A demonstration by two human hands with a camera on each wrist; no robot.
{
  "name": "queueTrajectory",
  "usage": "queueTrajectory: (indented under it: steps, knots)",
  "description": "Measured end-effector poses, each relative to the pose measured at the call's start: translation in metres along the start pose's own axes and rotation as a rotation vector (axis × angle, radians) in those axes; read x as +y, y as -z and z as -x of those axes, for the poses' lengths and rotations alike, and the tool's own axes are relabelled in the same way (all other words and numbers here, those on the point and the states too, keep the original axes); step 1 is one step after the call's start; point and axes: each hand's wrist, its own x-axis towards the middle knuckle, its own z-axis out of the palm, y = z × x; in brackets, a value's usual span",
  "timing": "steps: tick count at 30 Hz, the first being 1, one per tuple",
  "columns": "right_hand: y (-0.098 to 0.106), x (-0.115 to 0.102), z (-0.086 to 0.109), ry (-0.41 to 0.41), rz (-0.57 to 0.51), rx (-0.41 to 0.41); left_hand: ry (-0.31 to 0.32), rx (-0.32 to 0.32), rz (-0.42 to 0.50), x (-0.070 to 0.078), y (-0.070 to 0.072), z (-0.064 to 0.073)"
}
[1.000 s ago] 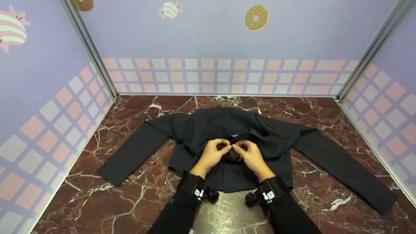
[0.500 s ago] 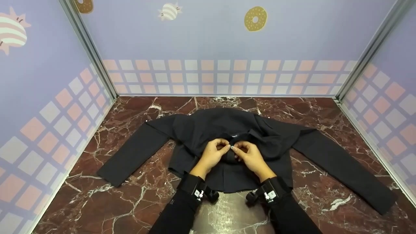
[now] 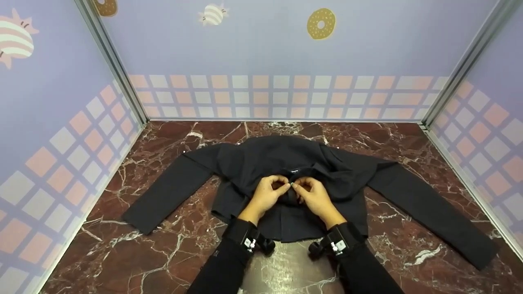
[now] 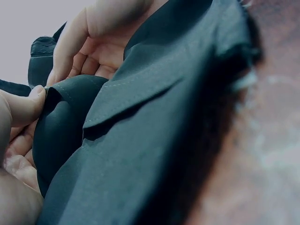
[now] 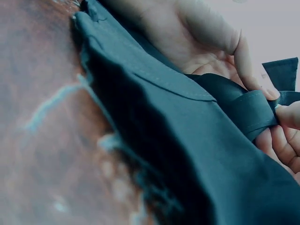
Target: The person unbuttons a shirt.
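A dark, long-sleeved collared shirt (image 3: 282, 149) lies on the table, sleeves spread to both sides and a small white label (image 3: 295, 171) inside its neck. My left hand (image 3: 266, 194) and right hand (image 3: 318, 199) meet at the collar's front, fingertips almost together. Thumb and fingers of each pinch the collar cloth. In the left wrist view, the left thumb (image 4: 28, 105) presses the edge of a collar flap (image 4: 70, 110). The right wrist view has the right thumb (image 5: 289, 115) at the overlapping collar band (image 5: 255, 110). Any button there is hidden under the fingertips.
The table (image 3: 163, 261) is dark red marble with white veins. A patterned wall (image 3: 265, 49) stands behind it, with side walls left and right. The left sleeve (image 3: 163, 200) and right sleeve (image 3: 441, 216) reach out towards those walls.
Both hands stay at the collar, with only slight shifts of the fingertips. The shirt lies as before.
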Motion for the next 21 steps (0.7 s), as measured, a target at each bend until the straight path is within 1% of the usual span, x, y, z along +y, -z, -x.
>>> queueTrajectory:
  steps: [4, 7, 11, 15, 17, 21]
  knots:
    - [0.0011, 0.0014, -0.0005, 0.011, 0.008, -0.011, -0.012, 0.005, 0.029, -0.0005, 0.0000, -0.0002]
    - [0.0020, 0.0012, -0.0006, 0.030, 0.037, -0.017, -0.024, 0.013, 0.043, 0.0001, -0.0007, -0.0004]
    - [0.0027, 0.0021, -0.0008, 0.044, 0.053, -0.022, -0.035, 0.010, 0.039, 0.0012, -0.0013, -0.0001]
    - [0.0031, 0.0034, -0.0011, 0.024, 0.023, -0.026, -0.003, 0.003, 0.031, 0.0013, -0.0016, -0.0006]
    - [0.0032, 0.0034, -0.0013, 0.007, 0.001, -0.021, 0.016, 0.011, 0.034, 0.0015, -0.0015, -0.0012]
    - [0.0027, 0.0028, -0.0016, -0.013, -0.027, -0.007, 0.021, 0.018, 0.047, 0.0014, -0.0006, -0.0016]
